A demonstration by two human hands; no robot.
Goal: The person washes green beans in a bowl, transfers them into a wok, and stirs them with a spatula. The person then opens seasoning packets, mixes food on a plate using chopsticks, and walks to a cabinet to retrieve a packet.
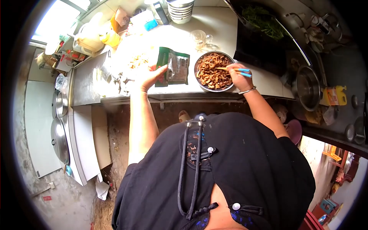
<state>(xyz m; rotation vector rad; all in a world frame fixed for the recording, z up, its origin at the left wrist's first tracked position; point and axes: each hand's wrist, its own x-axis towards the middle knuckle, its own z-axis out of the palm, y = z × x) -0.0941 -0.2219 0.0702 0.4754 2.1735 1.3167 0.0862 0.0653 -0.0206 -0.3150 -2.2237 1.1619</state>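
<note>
My left hand (pixel 150 78) is at the lower left edge of a green packet (pixel 178 69) with a clear front, its thumb lying over the packet; bright glare washes out part of its fingers. A pair of chopsticks (pixel 230 69) with blue ends is gripped in my right hand (pixel 240 79). Their tips reach into the brown cooked strips (pixel 213 72) that fill a round metal bowl (pixel 196 76). The bowl stands near the counter's front edge, just right of the packet.
Behind the bowl are a clear glass cup (pixel 198 37) and a stack of bowls (pixel 180 13). Leafy greens (pixel 262 22) lie at the back right. A metal basin (pixel 308 87) and a yellow jug (pixel 335 96) stand on the right. Pale pieces (pixel 138 61) lie left of the packet.
</note>
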